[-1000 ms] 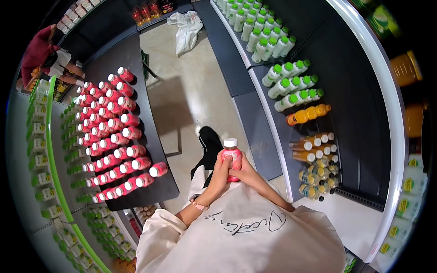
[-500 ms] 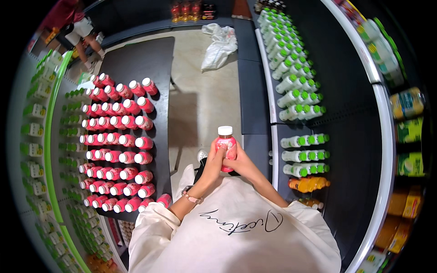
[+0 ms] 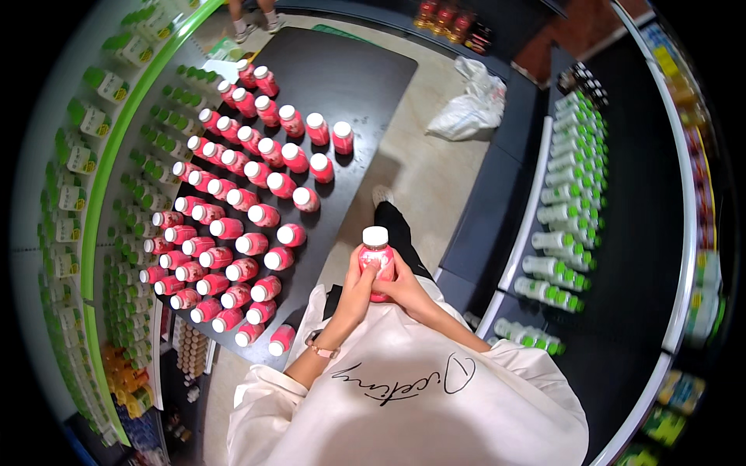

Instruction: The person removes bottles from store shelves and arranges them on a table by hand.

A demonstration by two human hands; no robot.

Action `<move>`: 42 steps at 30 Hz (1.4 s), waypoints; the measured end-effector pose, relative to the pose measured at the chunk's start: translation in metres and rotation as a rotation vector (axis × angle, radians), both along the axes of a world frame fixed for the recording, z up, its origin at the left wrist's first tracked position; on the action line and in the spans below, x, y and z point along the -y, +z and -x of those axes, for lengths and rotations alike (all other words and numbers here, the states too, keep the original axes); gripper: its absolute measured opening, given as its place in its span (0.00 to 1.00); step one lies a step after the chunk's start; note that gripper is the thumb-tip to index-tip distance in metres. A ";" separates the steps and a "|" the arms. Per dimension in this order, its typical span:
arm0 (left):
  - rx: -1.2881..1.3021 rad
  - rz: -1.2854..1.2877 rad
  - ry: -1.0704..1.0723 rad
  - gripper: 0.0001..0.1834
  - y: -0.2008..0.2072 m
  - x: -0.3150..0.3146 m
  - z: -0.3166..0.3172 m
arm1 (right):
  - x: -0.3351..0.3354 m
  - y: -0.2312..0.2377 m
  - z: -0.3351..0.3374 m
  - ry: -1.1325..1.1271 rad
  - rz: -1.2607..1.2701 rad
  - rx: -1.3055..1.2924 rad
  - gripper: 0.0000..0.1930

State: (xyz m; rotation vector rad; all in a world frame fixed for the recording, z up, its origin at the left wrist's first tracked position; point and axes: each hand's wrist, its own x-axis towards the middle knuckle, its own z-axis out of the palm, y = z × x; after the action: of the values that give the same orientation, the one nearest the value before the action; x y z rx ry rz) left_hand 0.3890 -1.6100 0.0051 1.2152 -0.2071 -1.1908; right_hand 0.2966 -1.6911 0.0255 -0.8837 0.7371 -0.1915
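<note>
Here the left hand (image 3: 358, 285) and the right hand (image 3: 402, 285) are clasping the bottle (image 3: 376, 255), fingers clamping on its pink body from both sides, white cap (image 3: 375, 235) showing on top! They're holding it just right of the table (image 3: 350, 74), where rows of pink bottles (image 3: 263, 215) are standing. Farther right of the table, a white sack (image 3: 470, 101) is lying, and green-capped bottles (image 3: 563, 194) are filling a shelf (image 3: 641, 198).

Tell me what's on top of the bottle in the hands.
A white cap sits on top of the pink bottle. The bottle's mouth is covered by it and cannot be seen.
</note>
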 end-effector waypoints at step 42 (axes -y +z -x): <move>-0.079 -0.206 0.575 0.28 -0.067 0.261 -0.353 | 0.329 -0.189 -0.478 0.565 1.000 0.030 0.42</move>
State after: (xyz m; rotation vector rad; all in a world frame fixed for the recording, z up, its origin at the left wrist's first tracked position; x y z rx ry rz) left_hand 0.7416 -1.8713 -0.0617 1.2867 0.3163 -0.7626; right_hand 0.7749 -2.0196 -0.1638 -1.9951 0.3010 -0.0553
